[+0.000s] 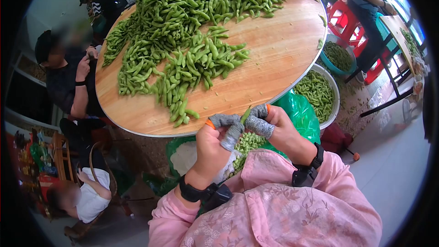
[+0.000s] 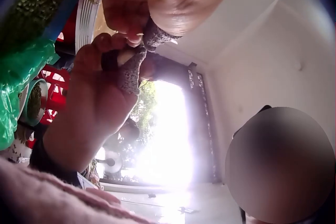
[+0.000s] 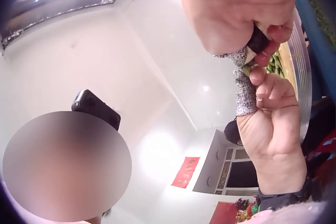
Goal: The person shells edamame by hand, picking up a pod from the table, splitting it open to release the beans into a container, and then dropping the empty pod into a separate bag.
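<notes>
The left grip (image 1: 215,142), wrist raised before the chest and fingers curled, clamps one green pod (image 1: 245,115). The right grip (image 1: 280,130) pinches the same pod from the other side, just below the round bench (image 1: 274,59). Two bowls stand further right, a white bowl (image 1: 338,95) and a blue bowl (image 1: 330,69).

bean pile (image 1: 183,27) cut off at top edge, pod (image 1: 245,115) mostly hidden
</notes>
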Demonstrator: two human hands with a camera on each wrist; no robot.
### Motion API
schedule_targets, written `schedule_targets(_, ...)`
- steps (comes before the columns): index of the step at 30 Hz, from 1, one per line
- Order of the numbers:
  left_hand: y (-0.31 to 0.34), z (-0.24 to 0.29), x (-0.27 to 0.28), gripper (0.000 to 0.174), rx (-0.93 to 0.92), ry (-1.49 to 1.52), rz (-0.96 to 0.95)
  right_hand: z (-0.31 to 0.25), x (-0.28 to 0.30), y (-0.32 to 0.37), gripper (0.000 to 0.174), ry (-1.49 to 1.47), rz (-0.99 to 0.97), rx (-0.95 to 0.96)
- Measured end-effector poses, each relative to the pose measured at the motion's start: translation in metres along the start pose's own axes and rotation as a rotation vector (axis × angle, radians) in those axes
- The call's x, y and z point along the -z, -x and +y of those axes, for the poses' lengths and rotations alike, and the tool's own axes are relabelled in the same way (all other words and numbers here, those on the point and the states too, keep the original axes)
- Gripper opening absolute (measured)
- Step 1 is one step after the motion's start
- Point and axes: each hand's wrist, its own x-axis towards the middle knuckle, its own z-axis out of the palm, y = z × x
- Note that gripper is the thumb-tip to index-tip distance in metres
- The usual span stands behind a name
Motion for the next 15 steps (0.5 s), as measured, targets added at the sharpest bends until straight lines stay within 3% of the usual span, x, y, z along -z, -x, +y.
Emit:
schedule_targets(1, -0.001, 0.003, 0.001, 0.019, 0.0, -0.001, 0.001, 0.0, 0.001, 0.0, 0.015, -0.001, -0.001, 0.0)
schedule_targets(3, -0.001, 0.012, 0.003, 0.027, -0.546, -1.105, -0.12, 0.001, 0.003, 0.002, 0.014, -0.05, 0.0, -0.044)
schedule_targets(4, -0.001, 0.008, 0.005, 0.027, -0.544, -1.107, -0.118, -0.002, 0.002, 0.002, 0.014, -0.051, -0.002, -0.044)
schedule_targets(6, -0.002, -0.004, 0.011, 0.034, -0.775, -1.266, -0.093, -0.009, -0.003, 0.004, 0.014, -0.106, -0.01, -0.02)
schedule_targets(7, -0.004, -0.006, 0.012, 0.034, -0.775, -1.267, -0.093, -0.009, -0.004, 0.003, 0.014, -0.106, -0.01, -0.02)
schedule_targets(10, -0.006, -0.008, 0.006, 0.022, -0.713, -1.005, -0.117, -0.006, -0.002, 0.004, 0.014, -0.118, -0.034, 0.034)
schedule_targets(12, -0.002, -0.004, -0.002, 0.013, -0.441, -0.562, -0.093, -0.001, 0.001, 0.005, 0.013, 0.055, -0.043, 0.136)
schedule_targets(13, 0.0, -0.006, -0.001, 0.013, -0.442, -0.566, -0.087, -0.001, 0.003, 0.006, 0.013, 0.052, -0.049, 0.137)
schedule_targets(15, 0.003, -0.009, 0.005, 0.012, 0.071, -0.151, -0.097, 0.0, 0.005, 0.007, 0.011, 0.279, -0.027, 0.168)
